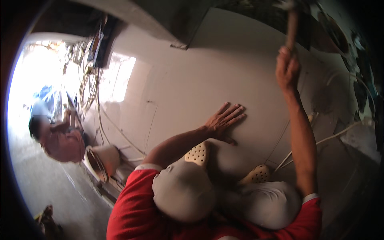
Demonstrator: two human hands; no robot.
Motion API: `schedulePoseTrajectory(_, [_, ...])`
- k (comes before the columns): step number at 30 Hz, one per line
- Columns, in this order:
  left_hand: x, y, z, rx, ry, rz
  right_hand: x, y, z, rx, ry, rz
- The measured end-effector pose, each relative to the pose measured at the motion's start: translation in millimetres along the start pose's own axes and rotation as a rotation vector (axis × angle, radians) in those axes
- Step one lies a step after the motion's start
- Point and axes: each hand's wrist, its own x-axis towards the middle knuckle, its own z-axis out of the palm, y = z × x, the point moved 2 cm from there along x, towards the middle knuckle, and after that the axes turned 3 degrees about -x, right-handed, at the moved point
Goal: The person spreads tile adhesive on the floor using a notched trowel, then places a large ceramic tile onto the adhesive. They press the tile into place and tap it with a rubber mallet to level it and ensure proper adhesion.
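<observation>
My left hand (227, 120) lies palm down with fingers spread on a large pale grey-white board (172, 88), which has thin lines across it. My right hand (287, 68) is raised at the upper right, wrapped round the wooden handle of a tool (292, 28), likely a hammer; its head, at the top edge, is blurred. My knees in grey trousers and my perforated cream clogs (196, 154) show below the hands, with cream cords running beside my right forearm.
Another person (60, 142) crouches at the left near a bright opening. Beside them are a white bucket (108, 158) and hanging cords (84, 88). A dark overhanging block (172, 22) is at the top. More cables and clutter line the right wall, and a dark object lies at lower left.
</observation>
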Motion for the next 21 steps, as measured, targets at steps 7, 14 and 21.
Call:
schedulePoseTrajectory(7, [-7.7,-6.9,23.0,-0.051,0.191,0.104,-63.2,13.7,12.0,-0.101,-0.397,0.192])
schedulePoseTrajectory(14, [-15.0,-37.9,16.9,-0.040,0.474,-0.084,37.9,-9.4,-48.1,0.067,-0.267,-0.009])
schedulePoseTrajectory(21, [-40.0,-89.0,-12.9,0.136,0.598,-0.603,54.5,33.1,-13.4,-0.133,-0.056,-0.130])
